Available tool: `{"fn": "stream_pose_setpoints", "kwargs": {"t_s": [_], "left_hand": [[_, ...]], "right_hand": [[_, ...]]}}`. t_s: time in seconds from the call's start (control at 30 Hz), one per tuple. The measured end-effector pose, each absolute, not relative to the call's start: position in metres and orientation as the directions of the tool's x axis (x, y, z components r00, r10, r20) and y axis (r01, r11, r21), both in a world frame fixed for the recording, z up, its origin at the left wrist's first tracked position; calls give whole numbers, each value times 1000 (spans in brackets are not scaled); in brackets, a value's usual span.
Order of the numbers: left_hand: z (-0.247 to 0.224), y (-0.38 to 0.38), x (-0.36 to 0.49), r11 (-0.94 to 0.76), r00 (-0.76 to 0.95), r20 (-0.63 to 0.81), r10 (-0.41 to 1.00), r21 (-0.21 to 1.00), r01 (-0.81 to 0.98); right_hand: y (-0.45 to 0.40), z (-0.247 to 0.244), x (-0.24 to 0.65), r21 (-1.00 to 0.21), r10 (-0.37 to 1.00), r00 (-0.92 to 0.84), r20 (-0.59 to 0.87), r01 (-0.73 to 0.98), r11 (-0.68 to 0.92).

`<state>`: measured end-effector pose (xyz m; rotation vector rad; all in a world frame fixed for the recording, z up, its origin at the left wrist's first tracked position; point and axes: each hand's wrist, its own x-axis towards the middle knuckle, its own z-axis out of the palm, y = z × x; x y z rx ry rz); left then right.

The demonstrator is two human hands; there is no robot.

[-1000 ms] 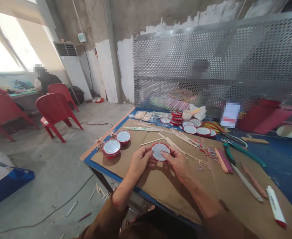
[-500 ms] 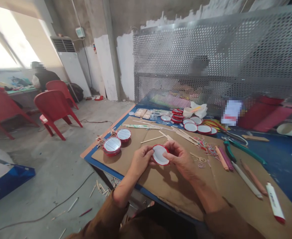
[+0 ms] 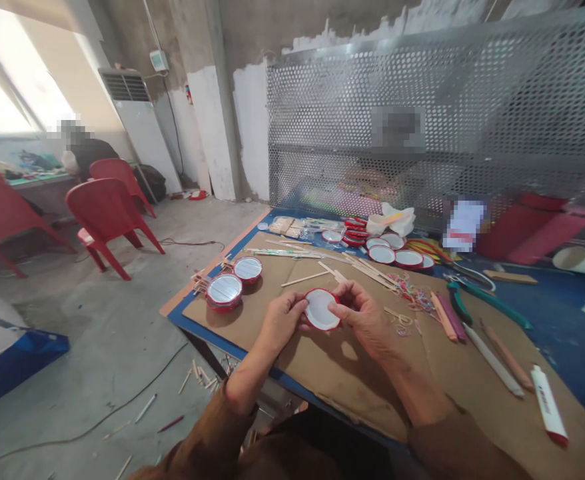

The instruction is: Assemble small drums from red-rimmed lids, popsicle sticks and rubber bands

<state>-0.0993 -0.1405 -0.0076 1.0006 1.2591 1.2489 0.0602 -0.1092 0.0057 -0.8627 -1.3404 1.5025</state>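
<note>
Now both hands gripping one red-rimmed white disc (image 3: 321, 310), left hand (image 3: 281, 321) pinching its edge, right hand (image 3: 362, 315) clamping opposite, above the cardboard sheet (image 3: 322, 373).

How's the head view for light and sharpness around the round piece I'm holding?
Head view: window at upper left is blown out; the red-rimmed disc between left hand and right hand is evenly lit and sharp; frame edges bend from wide-angle distortion.

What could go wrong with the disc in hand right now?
Both hands, left hand and right hand, pinch the red-rimmed white round disc only at its edges above the brown cardboard sheet; it may slip. The loose coloured rubber bands and thin wooden sticks beside the right hand could get knocked.
</note>
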Motion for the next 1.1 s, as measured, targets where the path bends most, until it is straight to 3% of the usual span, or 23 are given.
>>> {"fn": "stream_pose_setpoints", "kwargs": {"t_s": [0.23, 0.37, 0.57, 0.67, 0.9, 1.07, 1.1], "left_hand": [[-12, -139, -100, 98, -81, -105, 991, 992, -82], [-12, -139, -101, 80, -85, -88, 993, 992, -97], [-8, -143, -102, 45, -32, -50, 998, 987, -157], [-9, -143, -104, 4, -71, -17, 997, 983, -186], [-14, -142, -106, -49, -14, 52, 999, 985, 166], [-16, -141, -105, -33, -45, 41, 998, 986, 166], [-16, -140, -105, -33, -58, 43, 997, 987, 156]], "right_hand": [[-111, 10, 60, -987, 924, -360, 127, -136, 83], [-110, 7, 59, -993, 940, -337, 49, -115, 11], [-101, -1, 61, -997, 993, -112, 47, -64, 40], [-102, -1, 61, -998, 986, -155, 59, -25, 55], [-109, 4, 54, -918, 919, -372, 134, 302, 256], [-96, 18, 91, -747, 976, -67, 209, 633, 204], [-93, 21, 104, -606, 976, 20, 217, 786, 119]]}}
